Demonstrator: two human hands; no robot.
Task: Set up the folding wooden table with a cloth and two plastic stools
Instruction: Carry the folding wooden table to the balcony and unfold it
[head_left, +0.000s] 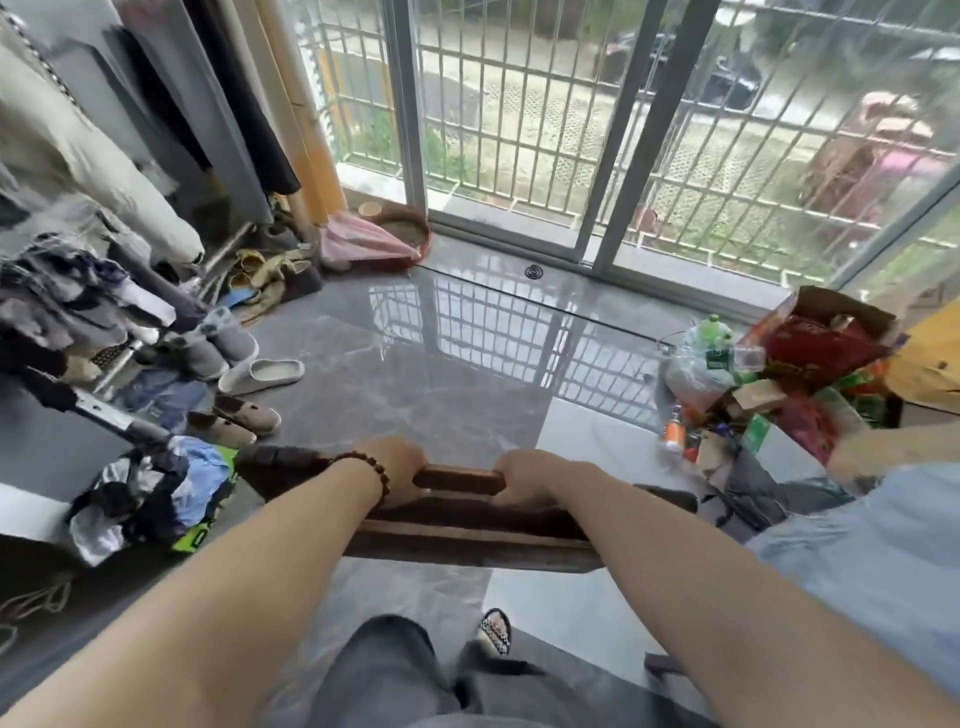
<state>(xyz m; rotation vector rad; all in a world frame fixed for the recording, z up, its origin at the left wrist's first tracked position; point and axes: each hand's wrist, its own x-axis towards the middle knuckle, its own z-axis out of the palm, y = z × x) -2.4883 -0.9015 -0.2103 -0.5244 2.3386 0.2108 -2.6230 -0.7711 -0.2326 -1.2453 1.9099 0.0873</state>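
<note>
Arms hide much of the blurred folded table (467, 540).

Fingertips of the left hand (397, 465) and right hand (524, 475) curl out of sight round the top bar of the folding wooden table (467, 540) — both forearms cover parts of its frame. Clothes heap (78, 301) is blurred and cut off by the left edge; labels in the packaging pile (753, 384) are unreadable.

Cnt: hands (397, 467) (524, 475) x2; wooden table (467, 540) x1; bead bracelet (363, 462) x1; brown shoes (247, 413) (221, 430) x2; white slipper (262, 375) x1; grey slippers (234, 343) (205, 358) x2; floor drain (533, 271) x1.
</note>
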